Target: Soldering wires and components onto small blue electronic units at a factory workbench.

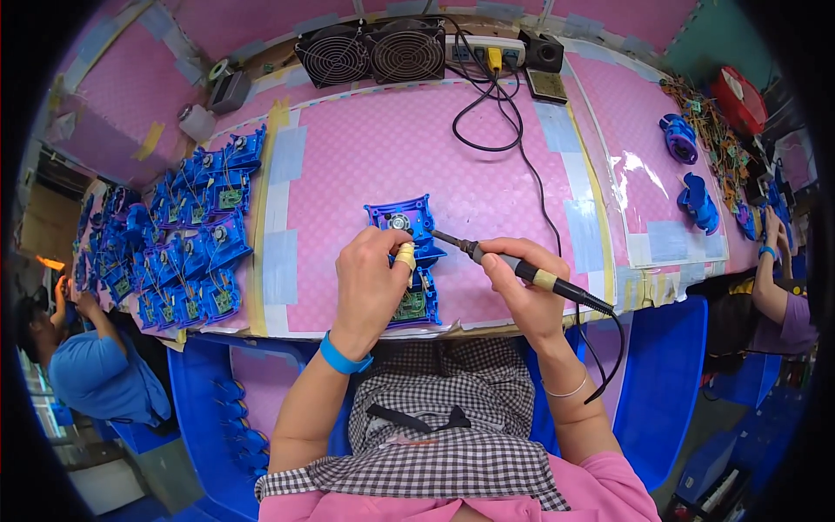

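Note:
A blue plastic housing (417,207) lies on the pink worktop in front of me, with a round speaker (400,222) in its upper part and a green circuit board (412,306) near the table edge. My left hand (370,270) rests over its left side, fingers pinched together; what they hold, if anything, is hidden. Yellowish tape wraps one finger. In my right hand (529,296) is a soldering iron (574,291), held like a pen. Its tip points left, at the right side of the housing beside my left fingers. Whether it touches cannot be made out.
Many similar blue housings (209,235) crowd the left. Two fans (374,52), a power strip (478,50) and an iron stand (546,85) line the back. A black cord (541,187) crosses the worktop. Blue bins (665,391) sit below. Other people work at both sides.

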Demonstrator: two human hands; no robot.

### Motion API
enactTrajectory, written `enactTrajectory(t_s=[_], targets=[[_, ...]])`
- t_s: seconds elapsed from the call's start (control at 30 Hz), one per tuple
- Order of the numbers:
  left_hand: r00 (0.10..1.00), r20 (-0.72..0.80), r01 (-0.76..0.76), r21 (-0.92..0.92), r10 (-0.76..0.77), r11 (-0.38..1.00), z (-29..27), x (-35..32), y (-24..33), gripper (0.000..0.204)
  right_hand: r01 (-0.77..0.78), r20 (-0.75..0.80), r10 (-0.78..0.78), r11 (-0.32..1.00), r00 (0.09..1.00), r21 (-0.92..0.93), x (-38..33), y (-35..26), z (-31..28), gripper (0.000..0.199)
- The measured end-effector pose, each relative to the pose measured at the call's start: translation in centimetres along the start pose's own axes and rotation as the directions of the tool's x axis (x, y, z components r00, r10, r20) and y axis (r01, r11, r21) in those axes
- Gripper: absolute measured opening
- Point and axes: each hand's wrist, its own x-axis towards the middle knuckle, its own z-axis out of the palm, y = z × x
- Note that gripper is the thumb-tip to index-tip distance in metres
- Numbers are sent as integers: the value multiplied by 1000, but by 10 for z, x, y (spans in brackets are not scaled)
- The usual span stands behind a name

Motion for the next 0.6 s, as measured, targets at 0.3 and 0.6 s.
enactTrajectory(t_s=[0.3,0.6], targets=[[999,30,11,-3,-11,1000,-1,3,1,12,73,38,-71,997,997,-35,1,2,-2,14],[999,34,0,1,0,1000,-2,3,2,11,74,84,-70,996,994,-42,3,6,1,14]])
